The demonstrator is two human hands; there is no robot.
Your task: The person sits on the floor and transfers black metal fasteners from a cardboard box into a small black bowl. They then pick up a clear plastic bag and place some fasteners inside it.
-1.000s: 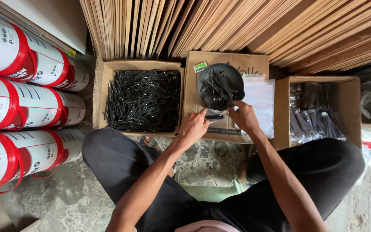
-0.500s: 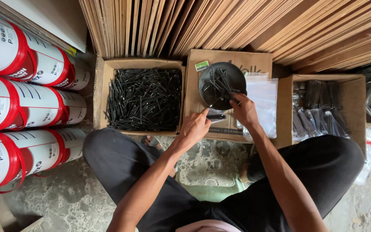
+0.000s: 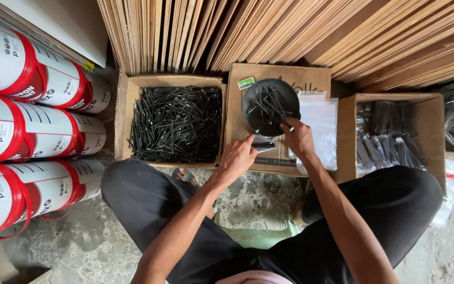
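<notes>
Here, the round black pan [image 3: 270, 107] holds thin black nails [image 3: 265, 104].

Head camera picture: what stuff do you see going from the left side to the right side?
White tubs with red bands → open box of black nails → round black dish → clear plastic bags → box of packed bags.

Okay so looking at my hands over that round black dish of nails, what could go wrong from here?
1. The round black dish sits on a closed cardboard box, and your right hand is at its rim; a nudge might tip the nails out.
2. Your left hand is close to the sharp nails; a prick seems possible.
</notes>
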